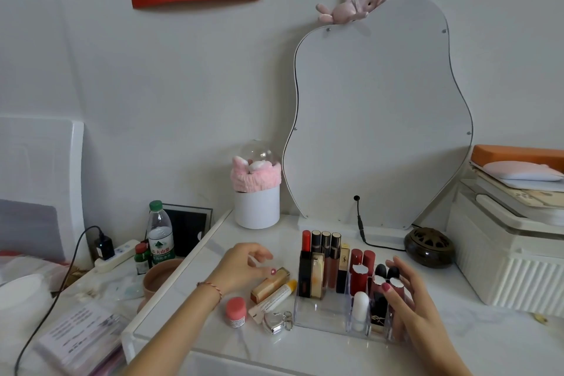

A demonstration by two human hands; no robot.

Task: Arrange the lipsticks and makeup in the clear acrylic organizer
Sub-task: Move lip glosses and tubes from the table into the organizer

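Fingers (261, 254) of the left hand (241, 265), lower centre of the frame, are loosely curled with the thumb tip resting on or just above a gold lipstick (270, 284) that lies on its side on the worktop (488, 336); whether they already pinch it cannot be told, and they seem to hold nothing. The right hand (409, 296), lower right, has its fingers spread and fairly straight, laid against the right end of the clear organizer (317, 311), apparently steadying it.

The organizer stands at lower centre-right. Its back slots hold upright lipsticks and lip gloss tubes (326, 253); its right-hand slots hold dark red and black lipsticks and a white stick (360, 302). The front left compartment looks unfilled.

Left of it, loose on the worktop, lie the gold lipstick, a white tube with a yellow cap (274, 298) just beside it, a small pink-lidded jar (236, 310) and a silver heart-shaped piece (274, 322) touching a metal clip.

The lipstick should be light, rigid and smooth, so likely to roll or slip; a pinch across its middle between thumb and forefinger seems best, then turning it upright for a slot. The tube may be softer and dent under a squeeze, so holding near the cap looks safer. The jar is best taken by its lid rim. The acrylic is light and may slide when bumped.
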